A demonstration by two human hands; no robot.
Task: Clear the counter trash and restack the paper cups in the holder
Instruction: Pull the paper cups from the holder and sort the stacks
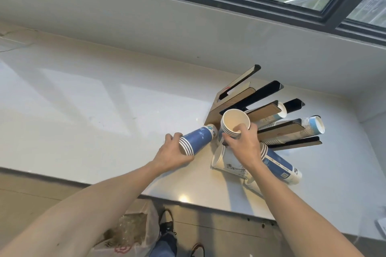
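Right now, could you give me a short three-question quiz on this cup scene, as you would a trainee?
1. True or false: the left hand holds a nested blue cup stack lying on its side.
2. What does the right hand hold? A) a sponge B) a stack of cups, open mouths up C) a bottle
3. Fill in: loose cups lie on the counter in front of the ____.

Key: 1 true; 2 B; 3 cup holder.
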